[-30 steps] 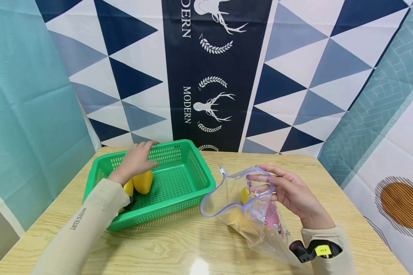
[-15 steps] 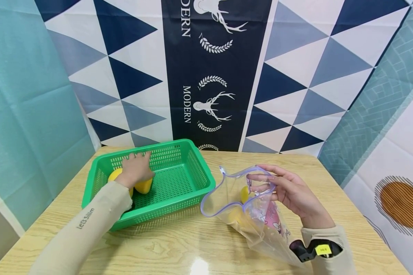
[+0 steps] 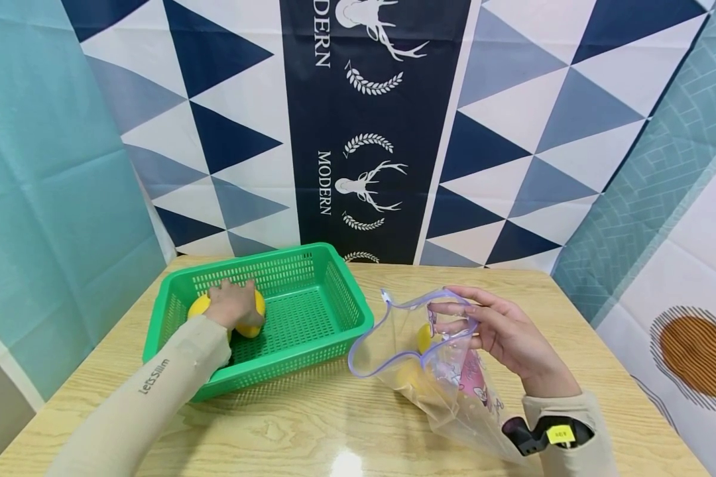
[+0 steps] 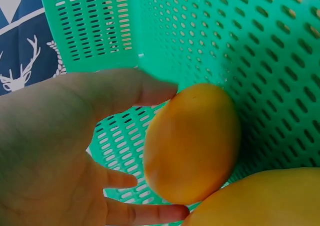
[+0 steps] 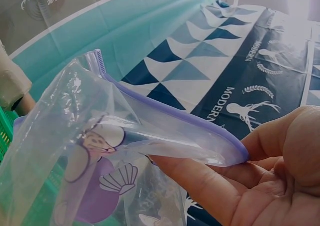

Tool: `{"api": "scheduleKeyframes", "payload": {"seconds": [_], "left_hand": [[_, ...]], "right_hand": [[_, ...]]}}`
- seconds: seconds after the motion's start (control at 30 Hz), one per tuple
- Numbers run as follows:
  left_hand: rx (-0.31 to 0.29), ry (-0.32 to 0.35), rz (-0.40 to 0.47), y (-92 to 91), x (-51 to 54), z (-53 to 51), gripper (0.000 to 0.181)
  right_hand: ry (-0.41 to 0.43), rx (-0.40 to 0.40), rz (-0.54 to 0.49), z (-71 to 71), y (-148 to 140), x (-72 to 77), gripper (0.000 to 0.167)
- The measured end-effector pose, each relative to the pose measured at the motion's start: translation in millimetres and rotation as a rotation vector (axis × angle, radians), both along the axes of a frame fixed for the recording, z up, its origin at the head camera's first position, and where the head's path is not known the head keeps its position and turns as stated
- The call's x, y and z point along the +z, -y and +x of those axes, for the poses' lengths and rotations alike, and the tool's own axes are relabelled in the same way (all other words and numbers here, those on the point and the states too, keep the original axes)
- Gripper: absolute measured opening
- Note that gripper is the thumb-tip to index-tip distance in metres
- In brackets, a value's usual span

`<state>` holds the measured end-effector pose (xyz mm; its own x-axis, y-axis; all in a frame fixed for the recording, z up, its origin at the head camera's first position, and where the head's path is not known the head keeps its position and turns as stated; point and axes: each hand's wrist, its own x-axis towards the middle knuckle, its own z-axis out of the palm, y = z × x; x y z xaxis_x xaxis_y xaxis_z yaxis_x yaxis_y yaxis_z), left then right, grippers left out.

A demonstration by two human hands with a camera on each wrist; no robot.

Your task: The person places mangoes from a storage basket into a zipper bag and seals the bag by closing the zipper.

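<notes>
My left hand (image 3: 233, 306) reaches down into a green slotted basket (image 3: 274, 368), over a yellow mango (image 3: 254, 326). In the left wrist view the thumb touches the top edge of this mango (image 4: 192, 143), and spread, fairly straight fingers lie along its other side. A second mango (image 4: 270, 198) sits against it, partly out of frame. On the right, my right hand (image 3: 513, 338) pinches the purple zip edge of a clear zip bag (image 3: 468, 417), its thumb outside and fingers inside the mouth. The bag lies with its mouth open toward the basket. Yellow things (image 3: 414, 377) show inside it.
The basket stands at the left of a wooden table (image 3: 286, 430), and the bag lies close to its right corner. A patterned cloth (image 3: 370, 218) hangs behind the table's far edge. A teal cloth (image 3: 54, 199) hangs at the left.
My left hand has come down from near the basket's back rim onto the right-hand mango, its fingers spreading around it. The right hand and the bag stay in place.
</notes>
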<state>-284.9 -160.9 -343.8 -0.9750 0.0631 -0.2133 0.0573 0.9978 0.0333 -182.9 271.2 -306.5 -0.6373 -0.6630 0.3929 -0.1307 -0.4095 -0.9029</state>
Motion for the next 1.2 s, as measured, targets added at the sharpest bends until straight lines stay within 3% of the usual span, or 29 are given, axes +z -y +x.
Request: {"api": "scheduleKeyframes", "payload": {"seconds": [0.2, 0.33, 0.53, 0.7, 0.87, 1.0, 1.2], "left_hand": [[-0.039, 0.065, -0.055, -1.0, 0.6, 1.6, 0.087], [-0.076, 0.077, -0.072, -0.5, -0.5, 1.8, 0.084], [-0.083, 0.081, -0.068, 1.0, -2.5, 1.8, 0.087], [-0.117, 0.060, -0.068, 2.2, -2.0, 2.3, 0.087], [-0.193, 0.012, -0.052, 1.2, -1.6, 3.7, 0.084], [-0.237, -0.027, -0.015, -1.4, -2.7, 2.7, 0.084], [-0.282, -0.032, 0.077, -2.0, -5.9, -2.2, 0.083]], "right_hand": [[-0.002, 0.023, -0.017, -1.3, 0.1, -1.3, 0.052], [-0.005, 0.027, -0.018, -2.0, 0.4, -1.7, 0.052], [-0.013, 0.027, -0.012, -2.3, 0.3, -1.8, 0.052], [-0.025, 0.019, -0.001, -2.4, 0.6, -1.8, 0.052], [-0.022, 0.018, 0.005, -2.4, 0.4, -1.1, 0.052], [-0.024, 0.024, 0.003, -2.8, 0.9, -0.9, 0.052], [-0.010, 0.044, -0.022, -2.9, 1.3, -1.3, 0.052]]}}
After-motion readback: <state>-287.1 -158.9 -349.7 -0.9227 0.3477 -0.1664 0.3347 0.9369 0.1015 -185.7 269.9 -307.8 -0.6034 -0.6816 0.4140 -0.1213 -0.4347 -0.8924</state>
